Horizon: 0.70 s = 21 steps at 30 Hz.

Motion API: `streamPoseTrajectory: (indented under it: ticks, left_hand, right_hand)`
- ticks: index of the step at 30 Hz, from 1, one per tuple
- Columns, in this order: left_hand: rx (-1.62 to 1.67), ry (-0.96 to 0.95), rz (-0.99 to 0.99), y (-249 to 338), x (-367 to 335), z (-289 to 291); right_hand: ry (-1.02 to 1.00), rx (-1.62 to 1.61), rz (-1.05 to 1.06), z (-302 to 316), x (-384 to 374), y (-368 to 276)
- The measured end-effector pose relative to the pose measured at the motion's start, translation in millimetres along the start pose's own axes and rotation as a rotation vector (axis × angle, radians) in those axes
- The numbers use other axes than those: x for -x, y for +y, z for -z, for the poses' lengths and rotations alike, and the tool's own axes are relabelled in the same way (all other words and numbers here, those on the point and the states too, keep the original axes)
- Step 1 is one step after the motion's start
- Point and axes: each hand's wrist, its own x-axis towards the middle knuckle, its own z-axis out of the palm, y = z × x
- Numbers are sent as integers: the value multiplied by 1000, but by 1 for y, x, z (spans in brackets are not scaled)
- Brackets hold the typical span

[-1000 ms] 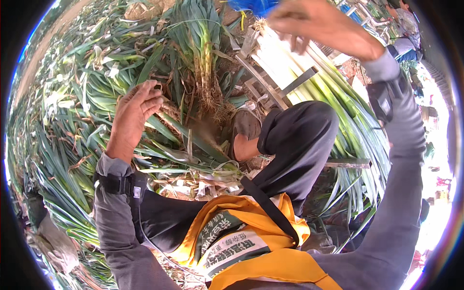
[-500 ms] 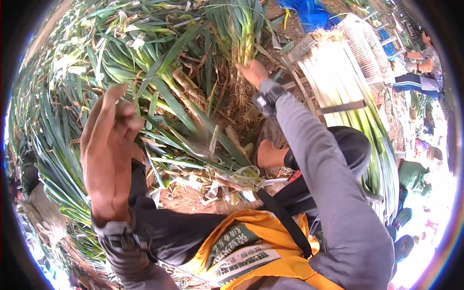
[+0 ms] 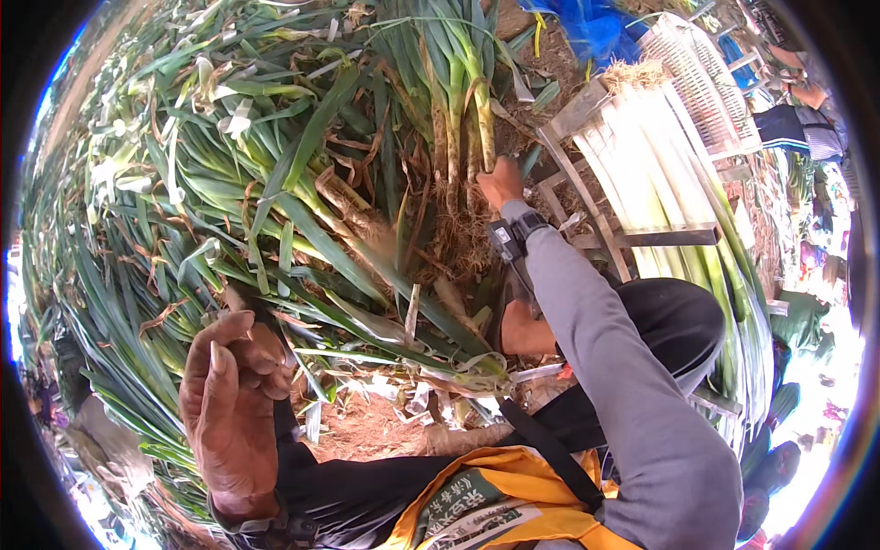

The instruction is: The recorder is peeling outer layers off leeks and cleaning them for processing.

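Observation:
My right hand [image 3: 500,183] is closed on the lower end of a long green onion [image 3: 486,133], just above the roots. That stalk stands in a bunch of green onions [image 3: 449,110] with brown, dry outer skins and root tufts [image 3: 463,240] hanging below. My left hand [image 3: 234,403] is raised above my left thigh, its fingers loosely curled with gaps between them and nothing visible in them. Close beyond it lie the leaves of unpeeled green onions [image 3: 302,183]. Fingertips of the right hand are partly hidden behind the hand itself.
On the right, cleaned white onions [image 3: 632,156] lie on a wooden rack [image 3: 582,188]. Blue plastic sheeting [image 3: 596,32] is at the back. A large heap of onion leaves [image 3: 101,174] covers the left. Peeled scraps [image 3: 412,403] litter the soil by my legs. Another person [image 3: 811,92] is at far right.
My right hand has moved slightly right and lower on the picture, onto an onion's base. The left hand has lowered, turned, and curled its fingers more.

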Motion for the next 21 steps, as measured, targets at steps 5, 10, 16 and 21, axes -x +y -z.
streamPoseTrajectory:
  ticks: [5,10,16,21]
  left_hand:
    - [-18,-76,-34,1,-1,0]
    - [-25,-77,-72,-11,-29,-6]
    - [-1,-115,-110,-6,-75,4]
    - [-23,-136,81,-26,-111,18]
  right_hand:
    - [-325,-1111,-162,28,74,-75]
    - [-500,-1347,-243,49,180,-169]
    - [-317,-1718,224,127,273,-242]
    - [-720,-1141,258,219,311,-243]
